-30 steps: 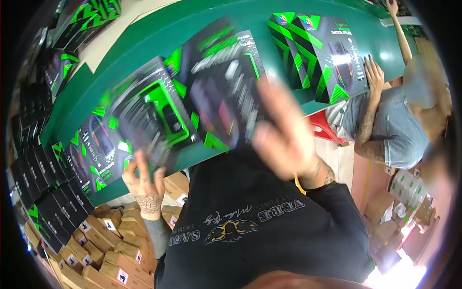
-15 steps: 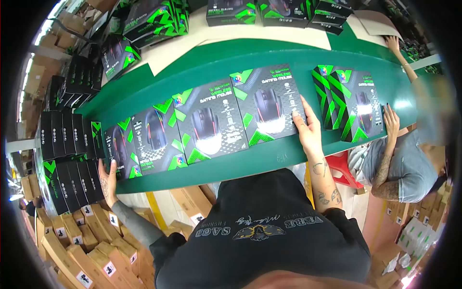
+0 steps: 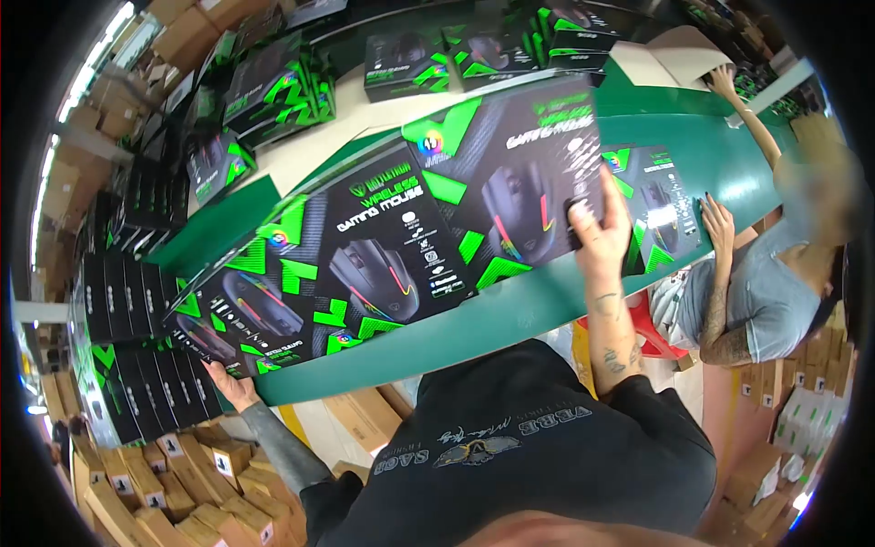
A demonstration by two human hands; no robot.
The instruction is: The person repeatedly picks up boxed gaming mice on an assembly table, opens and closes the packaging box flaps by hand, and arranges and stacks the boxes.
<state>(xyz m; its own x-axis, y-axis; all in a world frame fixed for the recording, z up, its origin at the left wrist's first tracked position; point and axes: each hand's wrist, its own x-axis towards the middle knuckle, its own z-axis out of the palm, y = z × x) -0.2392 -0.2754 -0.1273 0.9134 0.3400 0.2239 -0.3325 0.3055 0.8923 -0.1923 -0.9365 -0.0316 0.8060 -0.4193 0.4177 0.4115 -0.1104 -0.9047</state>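
Several black-and-green gaming mouse boxes (image 3: 387, 264) form a row pressed side by side between my two hands. The row appears raised off the green table (image 3: 410, 365), slanting up toward the right. My right hand (image 3: 602, 223) grips the outer edge of the right-end mouse box (image 3: 524, 196), thumb on its front. At the lower left, my left hand (image 3: 232, 383) clasps the outer end of the left-end mouse box (image 3: 205, 337); most of its fingers are hidden. Behind my right hand lie more mouse boxes (image 3: 652, 205) on the table.
Upright stacks of mouse boxes (image 3: 137, 301) stand at the left. More boxes (image 3: 406, 64) line the raised ledge (image 3: 283, 155) at the back. A co-worker (image 3: 766, 292) sits at the right, one hand (image 3: 718, 221) near the table boxes. Brown cartons (image 3: 191, 483) fill the floor.
Both hands have lifted the row of mouse boxes from the table toward the camera, the right end higher. The view has shifted slightly. The co-worker's hands look nearly unchanged.
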